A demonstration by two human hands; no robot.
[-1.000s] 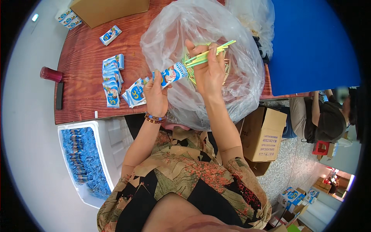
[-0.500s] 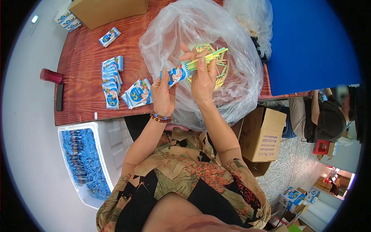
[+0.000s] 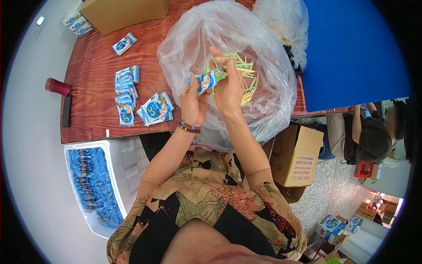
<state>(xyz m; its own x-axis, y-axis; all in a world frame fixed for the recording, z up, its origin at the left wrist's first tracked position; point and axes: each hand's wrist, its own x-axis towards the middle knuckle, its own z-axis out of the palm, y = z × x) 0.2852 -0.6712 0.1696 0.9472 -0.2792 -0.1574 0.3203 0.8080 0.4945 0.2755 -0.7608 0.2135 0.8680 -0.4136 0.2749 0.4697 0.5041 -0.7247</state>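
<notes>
My left hand [image 3: 193, 105] grips a small blue-and-white printed packet [image 3: 205, 82] by its lower part, with the packet tilted up to the right. Thin pale green and yellow sticks [image 3: 221, 74] stand in its open end. Curled around those sticks at the packet's mouth is my right hand [image 3: 229, 92]; its palm hides part of them, and a few ends show beyond the thumb. Below both hands spreads a large clear plastic bag [image 3: 182, 42], opened wide, with many loose sticks [image 3: 249, 90] in it.
Left on the red wooden table [image 3: 94, 57] lie a row of filled packets [image 3: 125, 94], a small pile of packets [image 3: 157, 109] and a single packet [image 3: 124, 44]. A white foam box [image 3: 110, 176] holds many blue packets. A cardboard carton [image 3: 296, 156] stands right; a person [image 3: 371, 136] sits beyond.
The sticks have slid deeper into the packet, so less of them sticks out. My right palm has come closer to the packet's mouth, and my left hand has shifted slightly right.
</notes>
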